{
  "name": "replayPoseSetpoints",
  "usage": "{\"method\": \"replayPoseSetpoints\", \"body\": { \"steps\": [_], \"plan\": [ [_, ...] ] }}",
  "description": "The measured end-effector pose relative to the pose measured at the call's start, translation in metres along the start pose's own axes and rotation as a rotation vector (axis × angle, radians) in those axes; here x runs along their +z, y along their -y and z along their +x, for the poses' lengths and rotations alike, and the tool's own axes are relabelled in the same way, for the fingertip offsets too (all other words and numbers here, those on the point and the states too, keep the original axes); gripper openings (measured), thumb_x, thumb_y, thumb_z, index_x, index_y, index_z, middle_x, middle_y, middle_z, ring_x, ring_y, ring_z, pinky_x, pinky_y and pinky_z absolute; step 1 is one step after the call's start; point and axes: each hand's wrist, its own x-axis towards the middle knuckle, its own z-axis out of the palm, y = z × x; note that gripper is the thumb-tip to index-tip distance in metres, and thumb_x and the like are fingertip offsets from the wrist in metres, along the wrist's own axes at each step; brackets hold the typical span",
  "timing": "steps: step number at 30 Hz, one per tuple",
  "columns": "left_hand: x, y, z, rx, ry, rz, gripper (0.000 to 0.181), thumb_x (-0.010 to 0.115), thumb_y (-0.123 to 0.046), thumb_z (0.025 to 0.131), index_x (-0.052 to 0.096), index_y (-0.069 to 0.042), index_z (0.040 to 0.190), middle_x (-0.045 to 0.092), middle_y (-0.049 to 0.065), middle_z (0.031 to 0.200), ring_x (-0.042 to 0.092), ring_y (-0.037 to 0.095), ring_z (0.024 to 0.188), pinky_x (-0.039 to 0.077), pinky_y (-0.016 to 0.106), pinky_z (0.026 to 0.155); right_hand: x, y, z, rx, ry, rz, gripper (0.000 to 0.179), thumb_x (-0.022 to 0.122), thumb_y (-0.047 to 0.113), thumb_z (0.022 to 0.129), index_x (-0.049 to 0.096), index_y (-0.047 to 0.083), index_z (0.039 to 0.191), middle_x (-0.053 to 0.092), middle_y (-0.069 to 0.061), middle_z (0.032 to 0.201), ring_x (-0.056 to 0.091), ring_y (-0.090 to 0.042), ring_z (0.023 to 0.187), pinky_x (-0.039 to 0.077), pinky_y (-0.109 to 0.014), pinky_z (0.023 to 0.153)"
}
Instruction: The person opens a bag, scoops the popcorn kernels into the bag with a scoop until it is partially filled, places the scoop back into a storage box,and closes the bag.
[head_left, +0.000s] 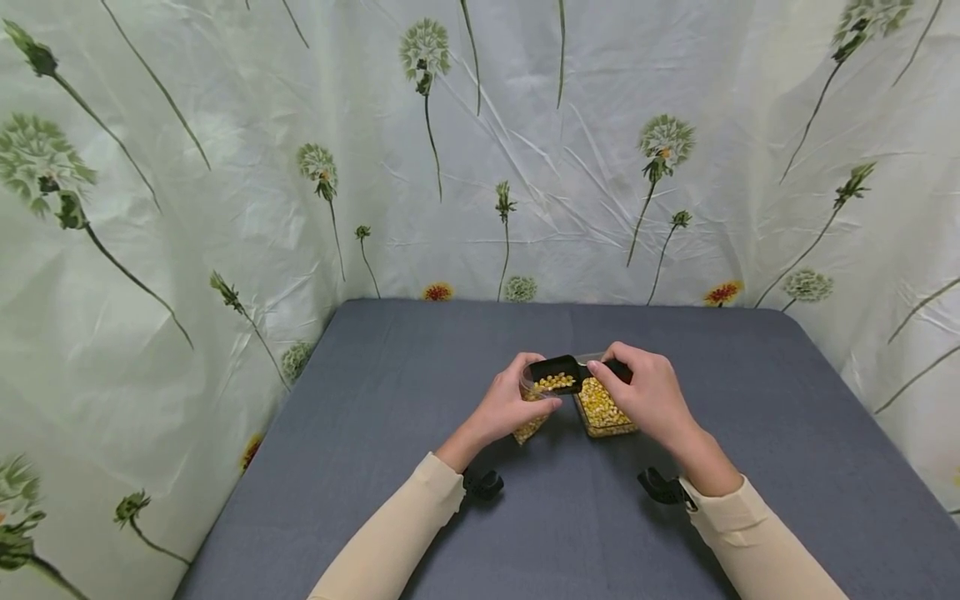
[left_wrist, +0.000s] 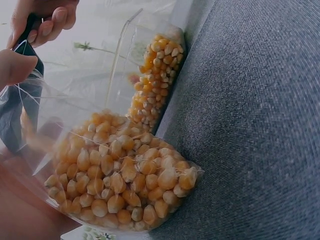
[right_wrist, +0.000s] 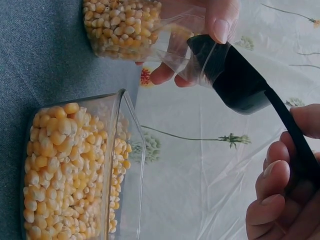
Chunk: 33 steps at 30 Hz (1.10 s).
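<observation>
A clear plastic bag (left_wrist: 120,175), its lower part full of corn kernels, is held near its mouth by my left hand (head_left: 512,398). The bag's bottom is at the grey cloth. My right hand (head_left: 651,392) grips the handle of a black scoop (head_left: 557,372). Kernels lie in the scoop, and its front edge sits inside the bag's mouth, as the right wrist view shows. Just right of the bag stands a clear rectangular container (right_wrist: 125,107) with corn kernels (head_left: 600,407) in it, partly hidden under my right hand.
A dark grey cloth (head_left: 360,400) covers the table. Behind it hangs a pale curtain (head_left: 480,233) printed with dandelions. A black strap mount is on each wrist, the left mount (head_left: 483,485) and the right mount (head_left: 662,486) both low over the cloth.
</observation>
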Motion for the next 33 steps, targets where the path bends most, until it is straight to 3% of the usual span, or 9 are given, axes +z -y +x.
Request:
{"method": "replayPoseSetpoints", "body": {
  "steps": [18,26,33],
  "plan": [
    [-0.0003,0.0,-0.0024,0.002,0.005,0.006,0.059,0.08,-0.042,0.087,0.048,-0.029,0.136,0.059,-0.003,0.112,0.056,0.02,0.087,0.045,0.034,0.063,0.0004,0.0024,-0.0018,-0.128,-0.018,-0.015,0.015,0.075,0.018,0.093,0.062,0.02,0.086,0.05,0.012,0.07,0.044,-0.005,0.052,0.039,-0.027,0.048],
    [0.0013,-0.0004,-0.0021,-0.008,0.018,-0.016,0.06,0.08,-0.04,0.087,0.047,-0.028,0.136,0.06,-0.004,0.114,0.06,0.018,0.092,0.048,0.034,0.065,0.0008,0.0011,-0.0033,-0.133,-0.003,-0.017,0.012,0.076,0.017,0.092,0.064,0.02,0.09,0.053,0.013,0.075,0.046,-0.004,0.056,0.041,-0.027,0.051],
    [0.0018,-0.0006,-0.0011,0.005,0.002,-0.036,0.063,0.082,-0.041,0.085,0.047,-0.028,0.136,0.06,-0.004,0.113,0.062,0.023,0.093,0.05,0.035,0.069,0.0,0.0023,-0.0025,-0.133,0.019,0.025,0.005,0.074,0.017,0.094,0.07,0.018,0.097,0.062,0.01,0.085,0.05,-0.004,0.059,0.044,-0.027,0.053]
  ]
}}
